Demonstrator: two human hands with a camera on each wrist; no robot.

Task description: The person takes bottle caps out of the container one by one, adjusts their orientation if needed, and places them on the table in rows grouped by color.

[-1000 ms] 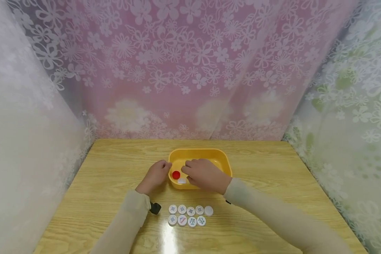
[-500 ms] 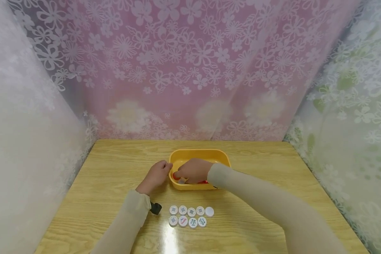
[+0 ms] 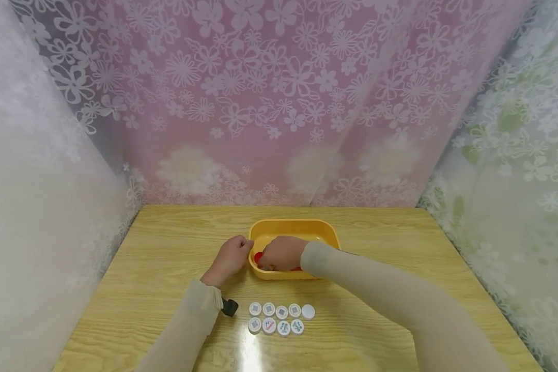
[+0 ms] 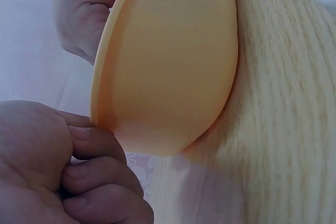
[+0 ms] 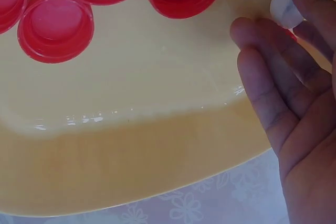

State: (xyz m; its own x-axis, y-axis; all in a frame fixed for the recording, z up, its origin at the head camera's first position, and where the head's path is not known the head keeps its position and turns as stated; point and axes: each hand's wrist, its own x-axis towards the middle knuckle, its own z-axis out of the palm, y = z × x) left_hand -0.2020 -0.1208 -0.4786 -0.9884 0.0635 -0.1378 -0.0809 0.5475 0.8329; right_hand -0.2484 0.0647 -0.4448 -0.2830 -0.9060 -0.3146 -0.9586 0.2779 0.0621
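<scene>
Nearest me on the wooden table [image 3: 353, 330], in front of the yellow tub [image 3: 293, 227], I have a row of four printed white discs [image 3: 283, 327]; a second row of five lies closer to the tub, with a plain white disc [image 3: 308, 312] at its right end. My left hand [image 3: 232, 254] is at the tub's left end, its fingers curled and pinching the rim. My right hand [image 3: 284, 253] reaches down inside the tub, toward its left front corner; two of my fingers are clamped on a small white disc [image 5: 285, 8], while the others lie close together, slightly bent. Red caps [image 5: 55, 24], hollow side up, rest on the tub's floor, and from above my right hand covers part of them; one shows near the tub's left wall. Behind the tub hangs a pink flowered curtain [image 3: 242, 103], and well to its right a pale flowered curtain [image 3: 516, 196].
</scene>
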